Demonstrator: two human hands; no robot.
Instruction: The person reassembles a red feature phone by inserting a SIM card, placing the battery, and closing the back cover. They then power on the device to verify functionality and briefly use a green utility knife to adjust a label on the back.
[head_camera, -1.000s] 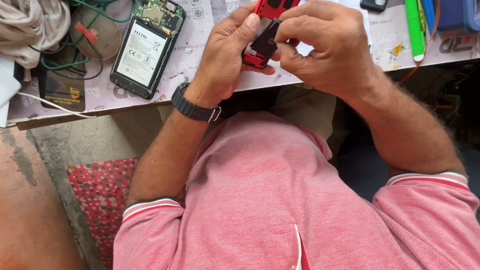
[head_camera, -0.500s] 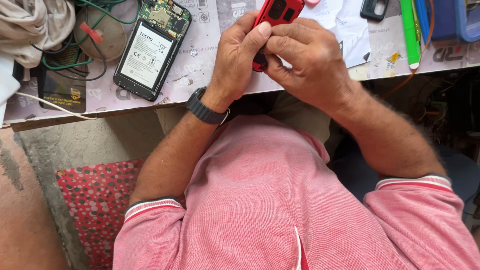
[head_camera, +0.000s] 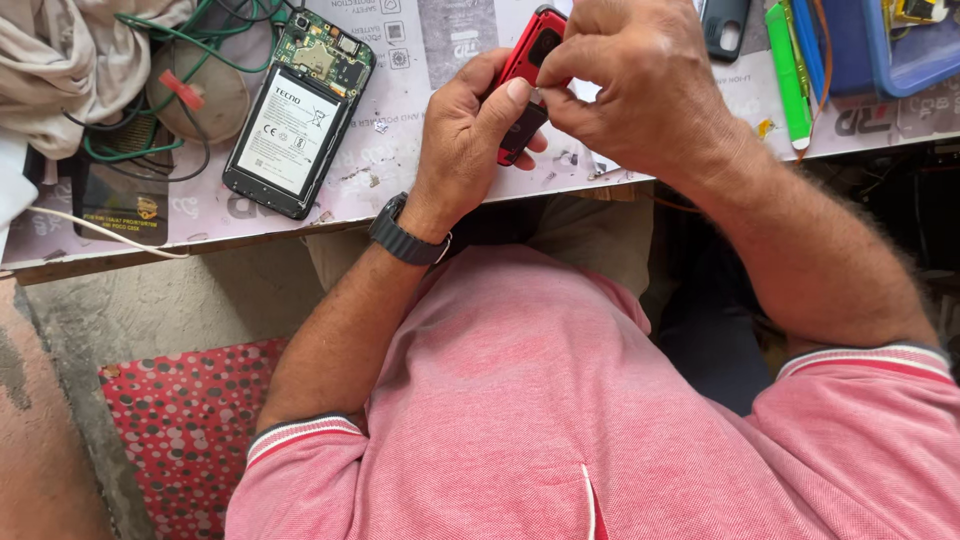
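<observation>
Left hand (head_camera: 465, 150) cradled the small red phone (head_camera: 527, 60) from below above the bench's near edge, thumb braced on its side to steady it. Right hand (head_camera: 640, 85) pinched narrow at its back, fingertips working something too small to tell. Opened smartphone (head_camera: 298, 115) lay back-up, parked toward the left.

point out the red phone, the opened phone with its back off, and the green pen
red phone (head_camera: 527, 45), head view, on its upper red casing
opened phone (head_camera: 288, 135), head view, on its white-labelled battery
green pen (head_camera: 787, 70), head view, on the middle of its barrel
</observation>
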